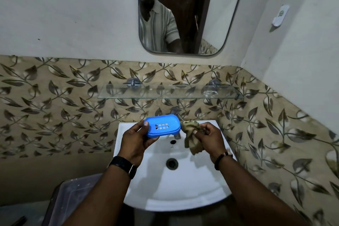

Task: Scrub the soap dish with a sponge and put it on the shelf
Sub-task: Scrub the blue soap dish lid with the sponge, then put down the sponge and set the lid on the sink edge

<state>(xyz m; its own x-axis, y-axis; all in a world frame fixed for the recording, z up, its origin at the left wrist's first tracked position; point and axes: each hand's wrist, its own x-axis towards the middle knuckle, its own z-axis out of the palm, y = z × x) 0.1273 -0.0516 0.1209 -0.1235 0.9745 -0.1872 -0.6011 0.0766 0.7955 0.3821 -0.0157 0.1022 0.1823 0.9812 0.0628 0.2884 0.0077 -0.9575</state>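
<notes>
The blue soap dish [161, 126] was held just above centre of the frame, over the back of the white sink [216, 185], with its slotted face turned toward the camera. It was gripped at its left end by the left hand [136, 142], the thumb laid across the top and the fingers [153, 138] curled beneath. A crumpled, tan, cloth-like sponge [191, 137] was pinched in the right hand [209, 139], whose fingers were closed on it just right of the dish; whether sponge and dish actually touched at the dish's right end could not be told. The glass shelf [170, 92] was seen higher in the frame, mounted on the leaf-patterned tile below the mirror [211, 14].

Several risks were judged from this pose. The dish was supported at one end only, so firm scrubbing pressure at the far end could lever it out of the grip and drop it into the basin. If wet, the smooth plastic would be likelier to slip. The tap [176, 112] stood close behind and could be knocked. A careless placement on the narrow shelf could let the dish slide off.
</notes>
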